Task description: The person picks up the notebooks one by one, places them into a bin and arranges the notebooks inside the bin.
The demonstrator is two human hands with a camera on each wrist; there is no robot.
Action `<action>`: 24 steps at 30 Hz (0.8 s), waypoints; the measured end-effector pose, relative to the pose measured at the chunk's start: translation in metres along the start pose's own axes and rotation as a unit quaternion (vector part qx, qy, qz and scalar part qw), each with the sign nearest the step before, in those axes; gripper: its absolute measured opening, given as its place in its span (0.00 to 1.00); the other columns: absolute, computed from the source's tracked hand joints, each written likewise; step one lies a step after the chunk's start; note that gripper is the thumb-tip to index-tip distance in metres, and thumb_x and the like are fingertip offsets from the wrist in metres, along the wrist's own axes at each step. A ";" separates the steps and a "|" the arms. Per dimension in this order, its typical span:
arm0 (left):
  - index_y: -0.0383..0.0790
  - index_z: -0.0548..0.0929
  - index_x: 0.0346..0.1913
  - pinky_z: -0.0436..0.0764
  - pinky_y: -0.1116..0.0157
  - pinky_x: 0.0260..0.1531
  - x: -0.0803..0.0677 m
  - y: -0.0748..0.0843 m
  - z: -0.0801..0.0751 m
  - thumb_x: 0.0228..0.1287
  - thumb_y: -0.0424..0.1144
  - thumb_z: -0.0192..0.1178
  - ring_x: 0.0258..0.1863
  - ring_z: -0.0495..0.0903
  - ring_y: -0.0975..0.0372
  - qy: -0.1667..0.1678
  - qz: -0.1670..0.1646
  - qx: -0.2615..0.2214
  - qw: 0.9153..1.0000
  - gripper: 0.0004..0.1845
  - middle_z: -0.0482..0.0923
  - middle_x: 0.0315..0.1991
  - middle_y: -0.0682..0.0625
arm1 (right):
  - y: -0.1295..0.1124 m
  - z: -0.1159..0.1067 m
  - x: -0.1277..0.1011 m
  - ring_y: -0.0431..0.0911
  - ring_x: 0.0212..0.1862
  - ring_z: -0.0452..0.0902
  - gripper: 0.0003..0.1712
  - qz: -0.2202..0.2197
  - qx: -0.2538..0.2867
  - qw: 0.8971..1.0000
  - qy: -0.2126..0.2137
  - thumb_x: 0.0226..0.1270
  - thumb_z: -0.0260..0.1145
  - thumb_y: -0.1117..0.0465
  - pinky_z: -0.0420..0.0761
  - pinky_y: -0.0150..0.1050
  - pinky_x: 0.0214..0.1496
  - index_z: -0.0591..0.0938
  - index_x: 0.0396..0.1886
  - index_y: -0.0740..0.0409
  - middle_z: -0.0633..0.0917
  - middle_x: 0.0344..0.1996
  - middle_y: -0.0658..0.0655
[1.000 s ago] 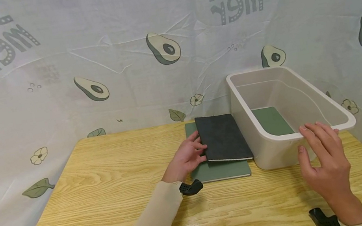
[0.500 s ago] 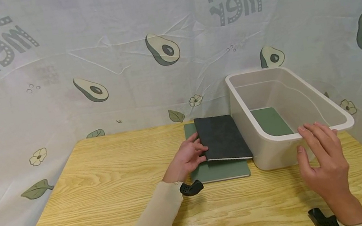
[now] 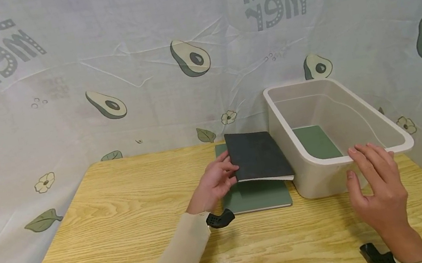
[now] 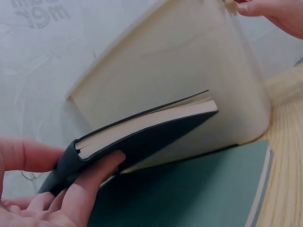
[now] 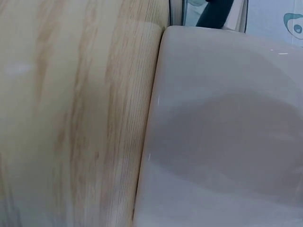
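Your left hand holds the black notebook by its left edge. Your thumb is on top and your fingers curl under it, so your grip is closed around the book. The book's left side is lifted up a little. Its right side sits just beside the white bin. You can see its pale pages from the side. Under the black notebook lies a green notebook, flat on the counter.

Your right hand rests on the near rim of the white bin. Its fingers are straight and relaxed on top of the rim, and your thumb is against the bin's near wall. This grip is open and holds nothing. Another green book lies flat on the bin's floor.
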State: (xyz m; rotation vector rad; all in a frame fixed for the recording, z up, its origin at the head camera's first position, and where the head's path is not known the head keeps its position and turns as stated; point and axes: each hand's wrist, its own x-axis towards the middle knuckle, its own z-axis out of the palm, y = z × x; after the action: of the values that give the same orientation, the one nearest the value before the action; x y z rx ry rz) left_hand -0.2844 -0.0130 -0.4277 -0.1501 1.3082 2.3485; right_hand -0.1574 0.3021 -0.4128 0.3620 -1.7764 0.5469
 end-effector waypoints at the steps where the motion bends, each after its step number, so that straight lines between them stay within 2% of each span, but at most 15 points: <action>1: 0.48 0.54 0.87 0.49 0.46 0.85 -0.001 0.002 0.000 0.69 0.21 0.53 0.86 0.49 0.47 0.000 0.002 -0.002 1.000 0.46 0.41 0.89 0.50 | 0.000 0.000 0.000 0.74 0.60 0.78 0.22 0.001 0.000 1.000 0.000 0.74 0.61 0.57 0.67 0.67 0.79 0.88 0.56 0.69 0.87 0.53 0.75; 2: 0.48 0.54 0.87 0.51 0.48 0.85 -0.002 0.004 0.001 0.69 0.21 0.53 0.86 0.50 0.48 -0.001 0.003 -0.004 1.000 0.46 0.41 0.89 0.50 | 0.000 0.000 0.000 0.74 0.60 0.78 0.22 0.001 0.000 1.000 0.001 0.74 0.61 0.58 0.67 0.67 0.79 0.88 0.56 0.69 0.87 0.53 0.75; 3: 0.48 0.54 0.87 0.58 0.52 0.83 -0.003 0.006 0.001 0.70 0.21 0.53 0.84 0.52 0.49 0.000 0.006 -0.004 1.000 0.46 0.41 0.89 0.51 | 0.000 0.000 0.000 0.74 0.60 0.78 0.22 0.002 0.000 1.000 0.001 0.74 0.61 0.58 0.67 0.67 0.79 0.88 0.56 0.69 0.87 0.53 0.75; 5: 0.49 0.54 0.87 0.74 0.62 0.67 -0.006 0.011 0.002 0.70 0.21 0.53 0.80 0.57 0.51 0.001 0.011 -0.007 1.000 0.45 0.41 0.89 0.51 | -0.001 0.000 0.000 0.74 0.60 0.78 0.22 0.001 0.001 1.000 0.002 0.74 0.61 0.57 0.67 0.67 0.79 0.88 0.56 0.69 0.87 0.53 0.75; 6: 0.49 0.55 0.87 0.77 0.65 0.55 -0.007 0.013 0.002 0.70 0.21 0.52 0.77 0.59 0.52 0.002 0.013 -0.011 1.000 0.45 0.42 0.89 0.51 | -0.001 0.000 0.000 0.74 0.60 0.78 0.22 0.001 0.001 1.000 0.002 0.74 0.61 0.57 0.67 0.67 0.79 0.88 0.56 0.69 0.87 0.53 0.75; 9: 0.49 0.55 0.87 0.73 0.70 0.34 -0.011 0.020 0.005 0.71 0.20 0.50 0.72 0.63 0.53 -0.005 0.024 -0.026 0.999 0.44 0.44 0.89 0.52 | -0.001 0.000 0.001 0.73 0.60 0.78 0.22 -0.001 0.000 1.000 0.001 0.75 0.61 0.57 0.67 0.66 0.79 0.88 0.56 0.69 0.87 0.53 0.74; 10: 0.49 0.56 0.86 0.74 0.71 0.32 -0.012 0.023 0.006 0.71 0.20 0.50 0.72 0.64 0.53 -0.006 0.027 -0.035 0.999 0.44 0.45 0.89 0.52 | -0.001 0.000 0.001 0.73 0.60 0.78 0.22 -0.001 0.000 1.000 0.001 0.75 0.61 0.57 0.67 0.65 0.79 0.88 0.56 0.69 0.87 0.53 0.74; 13: 0.49 0.55 0.87 0.85 0.70 0.40 -0.014 0.030 0.011 0.72 0.19 0.48 0.76 0.64 0.50 -0.022 0.039 -0.060 0.997 0.44 0.47 0.88 0.52 | -0.001 0.000 0.001 0.73 0.60 0.78 0.22 -0.002 0.000 1.000 0.001 0.75 0.61 0.57 0.67 0.65 0.79 0.88 0.56 0.69 0.87 0.53 0.74; 15: 0.50 0.53 0.87 0.84 0.71 0.38 -0.017 0.035 0.013 0.72 0.19 0.47 0.78 0.63 0.49 -0.030 0.047 -0.066 0.996 0.44 0.47 0.88 0.52 | -0.001 0.000 0.001 0.73 0.60 0.78 0.22 -0.003 0.001 1.000 0.002 0.75 0.61 0.57 0.68 0.65 0.79 0.88 0.56 0.69 0.87 0.53 0.74; 17: 0.50 0.52 0.87 0.87 0.70 0.41 -0.019 0.040 0.017 0.73 0.19 0.46 0.79 0.63 0.49 -0.038 0.054 -0.080 0.995 0.44 0.47 0.88 0.52 | -0.001 0.000 0.001 0.73 0.60 0.78 0.22 -0.004 0.002 1.000 0.002 0.75 0.61 0.57 0.68 0.65 0.79 0.88 0.55 0.69 0.87 0.53 0.74; 21: 0.50 0.49 0.88 0.87 0.70 0.44 -0.024 0.048 0.022 0.74 0.19 0.46 0.81 0.61 0.50 -0.042 0.066 -0.092 0.993 0.45 0.46 0.88 0.52 | -0.001 0.000 0.001 0.73 0.59 0.78 0.22 -0.005 0.004 1.000 0.004 0.75 0.61 0.57 0.68 0.67 0.78 0.88 0.55 0.69 0.87 0.53 0.75; 24: 0.51 0.53 0.87 0.86 0.70 0.46 -0.028 0.054 0.026 0.73 0.20 0.48 0.82 0.61 0.51 -0.029 0.069 -0.105 0.992 0.44 0.47 0.88 0.52 | -0.001 0.000 0.001 0.73 0.60 0.78 0.22 -0.003 0.007 1.000 0.004 0.75 0.61 0.57 0.67 0.67 0.78 0.88 0.55 0.69 0.87 0.53 0.75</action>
State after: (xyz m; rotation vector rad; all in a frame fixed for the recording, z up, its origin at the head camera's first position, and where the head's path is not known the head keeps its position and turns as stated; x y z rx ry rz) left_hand -0.2796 -0.0247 -0.3630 -0.0578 1.0738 2.5853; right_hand -0.1570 0.3020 -0.4117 0.3750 -1.7641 0.5570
